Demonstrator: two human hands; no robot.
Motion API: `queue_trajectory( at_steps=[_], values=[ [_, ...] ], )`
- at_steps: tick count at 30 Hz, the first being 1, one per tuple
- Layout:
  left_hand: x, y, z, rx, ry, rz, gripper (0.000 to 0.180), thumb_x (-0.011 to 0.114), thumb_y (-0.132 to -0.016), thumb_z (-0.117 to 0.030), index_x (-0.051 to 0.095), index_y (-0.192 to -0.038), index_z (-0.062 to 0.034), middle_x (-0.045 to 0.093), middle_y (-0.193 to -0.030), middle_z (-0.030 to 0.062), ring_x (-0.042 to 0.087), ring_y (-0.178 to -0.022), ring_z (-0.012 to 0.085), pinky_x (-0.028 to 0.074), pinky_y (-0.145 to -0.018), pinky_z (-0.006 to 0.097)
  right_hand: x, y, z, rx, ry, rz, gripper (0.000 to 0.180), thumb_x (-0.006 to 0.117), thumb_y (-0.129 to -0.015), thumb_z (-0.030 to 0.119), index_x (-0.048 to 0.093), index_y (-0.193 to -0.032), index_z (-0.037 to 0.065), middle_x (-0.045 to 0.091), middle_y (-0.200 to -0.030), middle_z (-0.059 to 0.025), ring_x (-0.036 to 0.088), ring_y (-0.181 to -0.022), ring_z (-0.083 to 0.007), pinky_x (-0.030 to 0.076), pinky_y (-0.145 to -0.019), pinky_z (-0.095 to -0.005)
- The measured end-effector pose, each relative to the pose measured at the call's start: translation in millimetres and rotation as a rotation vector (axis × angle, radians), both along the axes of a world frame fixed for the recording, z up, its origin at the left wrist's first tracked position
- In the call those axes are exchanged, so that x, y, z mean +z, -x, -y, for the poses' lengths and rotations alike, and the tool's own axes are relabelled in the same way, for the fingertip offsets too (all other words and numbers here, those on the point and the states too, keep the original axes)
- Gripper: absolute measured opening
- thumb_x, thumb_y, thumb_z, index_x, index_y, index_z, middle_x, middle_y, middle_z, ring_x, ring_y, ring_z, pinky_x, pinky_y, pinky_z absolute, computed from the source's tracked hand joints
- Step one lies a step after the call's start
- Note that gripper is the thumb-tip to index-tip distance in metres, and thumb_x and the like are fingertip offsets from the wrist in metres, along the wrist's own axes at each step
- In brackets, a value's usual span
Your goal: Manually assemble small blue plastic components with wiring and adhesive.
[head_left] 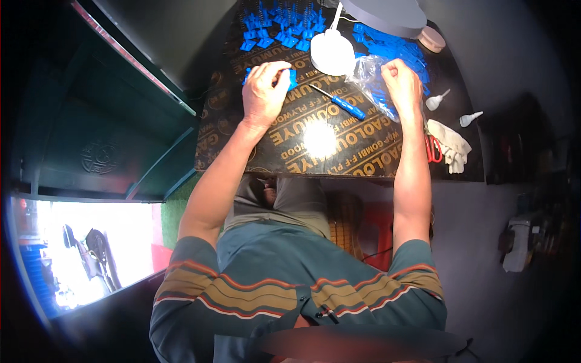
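Observation:
My left hand [264,94] rests over the left part of the dark table, its fingers curled round a small blue plastic piece [293,79]. Much of that piece is hidden under the palm. Over a clear plastic bag [368,68] on the right, my right hand [402,85] has its fingertips pinched together. Whatever is between them, if anything, is too small to make out. Between the two hands lies a screwdriver [347,107] with a blue handle, its shaft pointing toward my left hand.
A white lamp [332,53] stands at the table's [284,151] back middle. Behind are blue pieces with dark springs [284,27] and a heap of flat blue parts [390,45]. White nozzle bottles [434,102], a white glove [449,146] and red-handled scissors [433,148] lie rightward.

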State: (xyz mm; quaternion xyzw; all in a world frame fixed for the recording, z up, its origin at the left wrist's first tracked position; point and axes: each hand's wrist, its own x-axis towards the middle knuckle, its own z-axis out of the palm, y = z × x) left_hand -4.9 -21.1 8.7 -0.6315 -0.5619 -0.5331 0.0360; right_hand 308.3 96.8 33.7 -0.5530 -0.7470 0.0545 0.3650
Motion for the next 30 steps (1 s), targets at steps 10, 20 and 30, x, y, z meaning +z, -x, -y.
queue_trajectory(
  at_steps=[10, 20, 30],
  values=[
    [-5, 12, 15, 0.072, 0.161, -0.014, 0.012, 0.077, -0.09, -0.012, 0.074, -0.102, -0.0097, 0.07, -0.082, 0.0038, 0.064, -0.074, 0.0196, 0.053, -0.073, 0.036, 0, -17, 4, 0.021, 0.081, 0.166, 0.026, 0.068, -0.091, 0.031, 0.071, -0.091, 0.005, 0.075, -0.086, -0.0182, 0.073, -0.087, -0.042, 0.056, -0.078, -0.0507],
    [-22, 33, 23, -0.004, 0.313, -0.047, 0.028, 0.081, -0.091, -0.016, 0.077, -0.116, -0.0063, 0.072, -0.09, 0.0048, 0.066, -0.079, 0.0104, 0.055, -0.075, 0.027, -3, -20, 3, 0.008, 0.116, 0.275, 0.025, 0.065, -0.092, 0.029, 0.071, -0.096, 0.005, 0.075, -0.095, -0.0217, 0.073, -0.095, -0.0427, 0.056, -0.084, -0.0538],
    [-20, 31, 26, -0.009, 0.332, 0.004, 0.018, 0.079, -0.086, -0.019, 0.077, -0.101, -0.0083, 0.072, -0.092, 0.0047, 0.066, -0.088, 0.0205, 0.053, -0.083, 0.035, -3, -11, -1, 0.008, -0.062, 0.137, 0.028, 0.06, -0.1, 0.032, 0.069, -0.098, 0.006, 0.075, -0.098, -0.0184, 0.072, -0.094, -0.0415, 0.056, -0.082, -0.0523]
  ],
)
